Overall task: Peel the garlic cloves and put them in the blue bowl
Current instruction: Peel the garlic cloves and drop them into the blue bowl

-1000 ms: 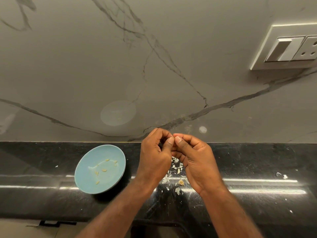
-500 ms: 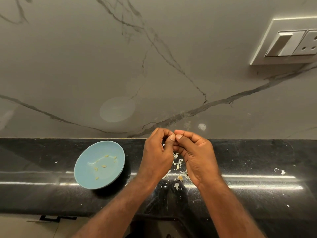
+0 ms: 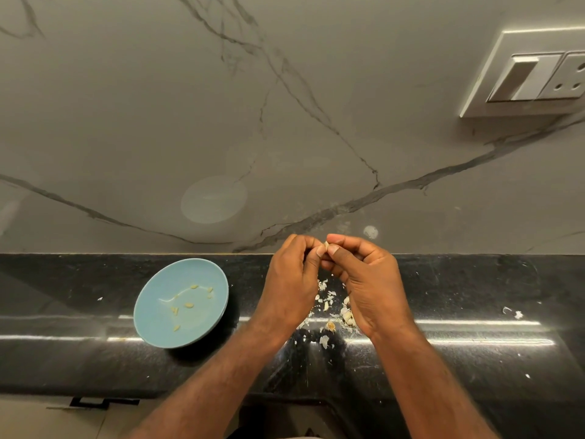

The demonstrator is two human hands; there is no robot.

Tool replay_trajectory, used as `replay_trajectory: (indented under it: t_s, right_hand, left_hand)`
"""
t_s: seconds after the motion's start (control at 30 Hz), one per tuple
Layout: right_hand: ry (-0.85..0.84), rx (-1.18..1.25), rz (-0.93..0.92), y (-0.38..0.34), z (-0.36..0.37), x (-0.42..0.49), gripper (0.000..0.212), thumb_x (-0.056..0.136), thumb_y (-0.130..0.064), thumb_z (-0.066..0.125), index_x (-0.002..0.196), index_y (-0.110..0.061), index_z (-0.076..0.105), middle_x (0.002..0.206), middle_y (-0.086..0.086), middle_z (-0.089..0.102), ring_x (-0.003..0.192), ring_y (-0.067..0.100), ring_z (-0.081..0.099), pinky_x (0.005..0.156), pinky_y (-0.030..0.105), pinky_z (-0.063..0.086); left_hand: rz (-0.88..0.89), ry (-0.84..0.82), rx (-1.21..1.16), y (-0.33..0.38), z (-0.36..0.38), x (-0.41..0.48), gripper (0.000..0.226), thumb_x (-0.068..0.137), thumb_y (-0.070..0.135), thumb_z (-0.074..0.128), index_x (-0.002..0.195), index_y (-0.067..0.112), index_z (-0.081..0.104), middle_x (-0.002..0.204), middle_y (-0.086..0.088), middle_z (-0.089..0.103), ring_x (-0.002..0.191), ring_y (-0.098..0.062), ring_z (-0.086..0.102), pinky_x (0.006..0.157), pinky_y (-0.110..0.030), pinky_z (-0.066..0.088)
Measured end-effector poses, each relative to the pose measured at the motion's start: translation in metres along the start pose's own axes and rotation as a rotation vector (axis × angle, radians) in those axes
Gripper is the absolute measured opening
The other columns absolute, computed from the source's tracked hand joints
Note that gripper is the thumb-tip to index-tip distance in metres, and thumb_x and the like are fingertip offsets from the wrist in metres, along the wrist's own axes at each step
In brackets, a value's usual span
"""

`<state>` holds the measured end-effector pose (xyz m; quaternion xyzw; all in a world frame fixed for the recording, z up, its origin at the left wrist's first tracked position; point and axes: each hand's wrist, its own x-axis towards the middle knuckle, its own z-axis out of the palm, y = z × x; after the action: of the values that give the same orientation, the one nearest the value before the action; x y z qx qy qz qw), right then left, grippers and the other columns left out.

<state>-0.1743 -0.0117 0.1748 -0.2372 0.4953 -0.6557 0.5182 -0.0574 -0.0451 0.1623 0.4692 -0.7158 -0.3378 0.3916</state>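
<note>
Garlic clove pinched between my left hand and right hand, mid-peel I reckon; several peeled cloves sit in the blue bowl.

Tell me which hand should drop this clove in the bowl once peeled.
Left, probably. The left hand is nearer the bowl; the right hand would have to cross it. Both pinch the clove.

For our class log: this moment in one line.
step: peeling | left hand, right hand: pinch clove | bowl: holds cloves | skins: on counter
</note>
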Motion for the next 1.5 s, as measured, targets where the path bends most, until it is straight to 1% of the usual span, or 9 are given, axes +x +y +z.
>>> replay_trajectory:
  t_s: [0.23, 0.37, 0.5, 0.77, 0.97, 1.13, 1.27, 1.4, 1.5]
  right_hand:
    - [0.000, -0.064, -0.036, -0.006, -0.003, 0.000, 0.019, 0.087, 0.005, 0.070, 0.104, -0.004, 0.070, 0.084, 0.011, 0.076, 0.082, 0.022, 0.074, 0.073, 0.026, 0.059]
    - [-0.013, -0.090, -0.034, -0.006, 0.000, -0.003, 0.020, 0.087, 0.005, 0.070, 0.104, -0.006, 0.069, 0.086, 0.015, 0.077, 0.086, 0.029, 0.076, 0.077, 0.031, 0.061]
    - [-0.012, -0.107, -0.048, -0.007, 0.003, -0.005, 0.019, 0.085, 0.004, 0.071, 0.101, -0.006, 0.070, 0.085, 0.013, 0.077, 0.085, 0.027, 0.076, 0.079, 0.033, 0.062]
    - [-0.103, -0.120, -0.019, -0.008, 0.002, -0.004, 0.019, 0.091, 0.003, 0.065, 0.107, -0.008, 0.068, 0.090, 0.013, 0.077, 0.090, 0.023, 0.076, 0.077, 0.025, 0.060]
    - [-0.056, -0.036, -0.008, -0.006, 0.000, 0.001, 0.017, 0.087, 0.006, 0.069, 0.101, -0.003, 0.067, 0.080, 0.009, 0.075, 0.077, 0.019, 0.072, 0.067, 0.025, 0.059]
    - [-0.056, 0.077, 0.018, -0.007, -0.002, 0.004, 0.024, 0.087, 0.006, 0.068, 0.109, -0.003, 0.069, 0.088, 0.013, 0.075, 0.080, 0.020, 0.071, 0.073, 0.025, 0.060]
    - [-0.064, 0.074, 0.016, -0.008, -0.003, 0.004, 0.024, 0.087, 0.007, 0.066, 0.108, -0.002, 0.070, 0.088, 0.013, 0.076, 0.081, 0.020, 0.072, 0.074, 0.025, 0.060]
    - [-0.041, 0.069, 0.002, -0.009, -0.003, 0.004, 0.019, 0.086, 0.006, 0.068, 0.102, -0.002, 0.071, 0.087, 0.014, 0.075, 0.080, 0.021, 0.072, 0.070, 0.024, 0.059]
    - [-0.018, 0.046, -0.032, -0.008, -0.001, 0.004, 0.018, 0.084, 0.007, 0.070, 0.097, -0.006, 0.068, 0.081, 0.007, 0.073, 0.077, 0.018, 0.069, 0.069, 0.024, 0.057]
  left_hand:
    - [0.091, 0.022, 0.063, 0.002, -0.006, 0.001, 0.009, 0.096, 0.020, 0.064, 0.090, 0.016, 0.069, 0.084, 0.011, 0.060, 0.079, -0.006, 0.058, 0.068, -0.013, 0.046]
    - [0.170, 0.041, 0.181, 0.000, -0.011, 0.006, 0.007, 0.089, 0.014, 0.071, 0.082, 0.015, 0.069, 0.075, 0.010, 0.059, 0.068, -0.005, 0.055, 0.062, -0.010, 0.041]
    - [0.169, 0.057, 0.192, -0.001, -0.011, 0.008, 0.009, 0.086, 0.012, 0.072, 0.079, 0.014, 0.067, 0.072, 0.008, 0.059, 0.063, -0.006, 0.054, 0.059, -0.011, 0.041]
    - [0.152, 0.047, 0.147, -0.001, -0.011, 0.009, 0.013, 0.084, 0.019, 0.068, 0.075, 0.016, 0.059, 0.070, 0.009, 0.054, 0.064, -0.012, 0.051, 0.056, -0.018, 0.041]
    - [0.076, 0.032, 0.026, 0.001, -0.011, 0.009, 0.011, 0.093, 0.019, 0.066, 0.082, 0.017, 0.065, 0.076, 0.008, 0.061, 0.070, -0.011, 0.057, 0.061, -0.021, 0.047]
    - [0.038, 0.057, -0.045, 0.004, -0.011, 0.008, 0.014, 0.100, 0.019, 0.058, 0.096, 0.026, 0.070, 0.090, 0.012, 0.067, 0.088, -0.006, 0.063, 0.074, -0.019, 0.051]
    - [-0.028, 0.015, -0.149, 0.008, -0.014, 0.007, 0.020, 0.097, 0.018, 0.064, 0.093, 0.037, 0.070, 0.090, 0.012, 0.073, 0.089, -0.003, 0.068, 0.079, -0.020, 0.054]
    - [-0.049, 0.002, -0.157, 0.010, -0.017, 0.006, 0.012, 0.093, 0.020, 0.069, 0.093, 0.032, 0.072, 0.089, 0.011, 0.073, 0.087, -0.001, 0.068, 0.077, -0.015, 0.053]
    - [-0.048, -0.008, -0.141, 0.009, -0.016, 0.004, 0.009, 0.090, 0.020, 0.073, 0.096, 0.026, 0.074, 0.089, 0.010, 0.073, 0.085, -0.003, 0.069, 0.077, -0.019, 0.056]
